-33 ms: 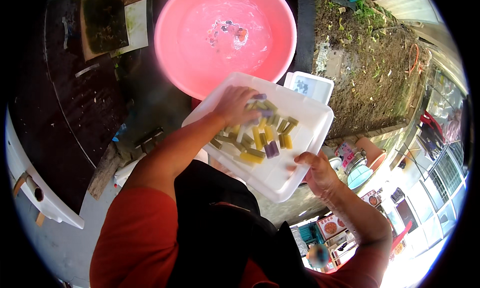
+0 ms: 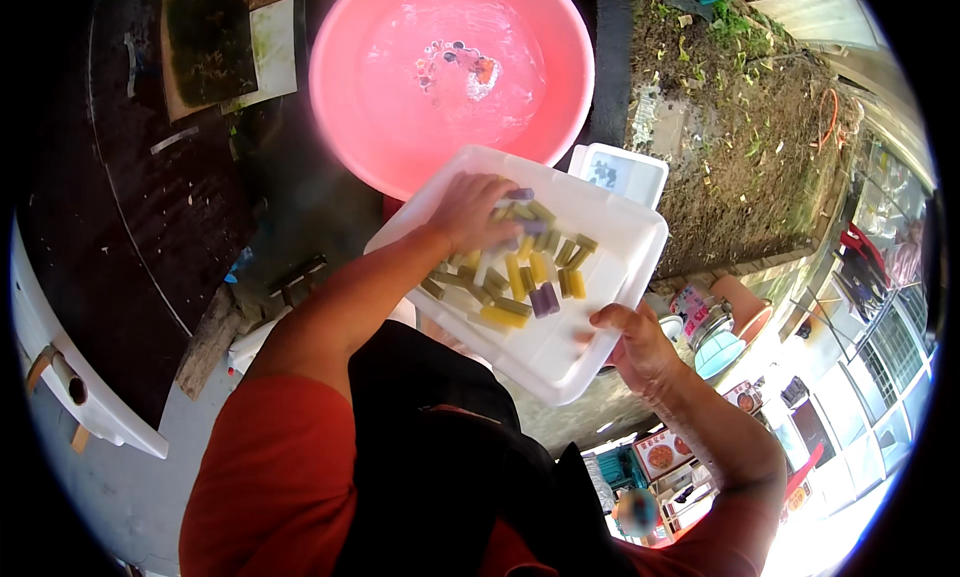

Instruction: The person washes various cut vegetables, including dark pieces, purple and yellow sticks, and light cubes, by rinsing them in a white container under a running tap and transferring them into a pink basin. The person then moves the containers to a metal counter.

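Note:
A white rectangular plastic tray is tilted in front of me. Inside lie several short stick-like pieces in yellow and olive green, with a few purple pieces; I cannot make out what they are. My left hand reaches into the tray's far left part, its fingers stretched over the pieces next to a purple one. Some pieces are hidden beneath that hand. With the thumb on top of the rim, my right hand grips the tray's near right edge; its other fingers are mostly hidden below.
Just beyond the tray stands a large pink basin of rippling water. A smaller white container sits at the tray's far right. Soil with weeds spreads to the right, pots and a light blue bowl below it. A dark board lies left.
The water in the pink basin has rippled slightly. Both hands and the tray stay practically where they were.

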`<state>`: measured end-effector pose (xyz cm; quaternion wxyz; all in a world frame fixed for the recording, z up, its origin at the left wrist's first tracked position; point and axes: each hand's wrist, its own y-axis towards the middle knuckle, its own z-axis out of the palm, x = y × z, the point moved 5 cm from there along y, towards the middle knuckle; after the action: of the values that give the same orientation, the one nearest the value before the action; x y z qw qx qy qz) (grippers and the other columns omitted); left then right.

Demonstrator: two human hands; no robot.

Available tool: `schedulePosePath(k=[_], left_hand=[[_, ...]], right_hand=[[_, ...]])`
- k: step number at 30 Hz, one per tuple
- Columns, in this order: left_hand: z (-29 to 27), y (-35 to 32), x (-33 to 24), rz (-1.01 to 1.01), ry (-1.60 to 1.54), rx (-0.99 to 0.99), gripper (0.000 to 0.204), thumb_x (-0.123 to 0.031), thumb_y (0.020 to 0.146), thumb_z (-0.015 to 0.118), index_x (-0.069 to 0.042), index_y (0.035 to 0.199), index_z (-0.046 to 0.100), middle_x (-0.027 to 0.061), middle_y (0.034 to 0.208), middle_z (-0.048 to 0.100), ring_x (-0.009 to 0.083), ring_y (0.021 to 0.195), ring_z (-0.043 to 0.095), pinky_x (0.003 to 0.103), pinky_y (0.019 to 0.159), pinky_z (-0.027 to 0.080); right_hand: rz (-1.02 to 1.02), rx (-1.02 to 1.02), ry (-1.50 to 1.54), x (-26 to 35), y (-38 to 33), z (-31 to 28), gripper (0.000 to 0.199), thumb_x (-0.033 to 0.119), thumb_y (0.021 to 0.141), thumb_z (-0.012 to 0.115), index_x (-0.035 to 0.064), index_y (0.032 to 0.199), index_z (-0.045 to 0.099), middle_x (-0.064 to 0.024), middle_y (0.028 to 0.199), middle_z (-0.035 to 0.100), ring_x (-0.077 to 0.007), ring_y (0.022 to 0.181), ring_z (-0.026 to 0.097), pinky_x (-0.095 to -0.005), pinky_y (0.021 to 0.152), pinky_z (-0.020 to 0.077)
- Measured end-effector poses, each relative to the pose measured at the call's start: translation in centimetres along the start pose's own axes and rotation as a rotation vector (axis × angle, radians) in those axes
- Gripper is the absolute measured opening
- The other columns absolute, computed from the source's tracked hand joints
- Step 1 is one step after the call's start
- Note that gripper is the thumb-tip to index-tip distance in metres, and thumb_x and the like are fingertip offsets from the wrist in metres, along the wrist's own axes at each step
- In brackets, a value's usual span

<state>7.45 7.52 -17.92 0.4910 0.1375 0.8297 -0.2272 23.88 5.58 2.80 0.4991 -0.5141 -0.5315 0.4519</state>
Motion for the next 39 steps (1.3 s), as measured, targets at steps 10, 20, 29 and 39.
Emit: schedulePosePath(k=[10, 20, 29, 39], left_hand=[[1.0, -0.1, 0.3, 0.02, -0.077, -0.011, 0.056, -0.045, 0.068, 0.065, -0.013, 0.113, 0.053, 0.0093, 0.113, 0.054, 0.0285, 0.108, 0.046, 0.041, 0.094, 0.031], [2.0, -0.2, 0.9, -0.005, -0.075, 0.011, 0.058, -0.046, 0.07, 0.064, -0.012, 0.116, 0.051, 0.0099, 0.114, 0.052, 0.0292, 0.11, 0.044, 0.041, 0.095, 0.03], [2.4, 0.1, 0.9, -0.035, -0.139, 0.053, 0.059, -0.049, 0.072, 0.061, -0.011, 0.116, 0.05, 0.0109, 0.113, 0.053, 0.0301, 0.108, 0.045, 0.041, 0.094, 0.031], [2.7, 0.4, 1.2, -0.035, -0.142, -0.033, 0.058, -0.048, 0.074, 0.062, -0.01, 0.115, 0.049, 0.013, 0.112, 0.052, 0.0308, 0.107, 0.045, 0.042, 0.094, 0.031]], right_hand=[[0.016, 0.069, -0.044, 0.9, 0.1, 0.6, 0.064, 0.015, 0.066, 0.058, 0.0035, 0.126, 0.039, -0.0134, 0.111, 0.052, -0.0256, 0.094, 0.057, -0.0446, 0.077, 0.0519], [0.043, 0.066, -0.081, 1.3, 0.3, 0.6, 0.062, 0.017, 0.065, 0.057, 0.0027, 0.123, 0.042, -0.0122, 0.105, 0.055, -0.0239, 0.088, 0.059, -0.0427, 0.074, 0.0534], [0.056, 0.064, -0.086, 1.7, 0.4, 0.6, 0.065, 0.016, 0.065, 0.058, 0.0031, 0.127, 0.039, -0.0139, 0.111, 0.054, -0.0269, 0.095, 0.057, -0.0448, 0.077, 0.0521], [0.058, 0.001, -0.102, 2.2, 0.4, 0.7, 0.059, 0.013, 0.068, 0.055, 0.0032, 0.124, 0.042, -0.0134, 0.11, 0.054, -0.0272, 0.094, 0.058, -0.0457, 0.076, 0.0524]])
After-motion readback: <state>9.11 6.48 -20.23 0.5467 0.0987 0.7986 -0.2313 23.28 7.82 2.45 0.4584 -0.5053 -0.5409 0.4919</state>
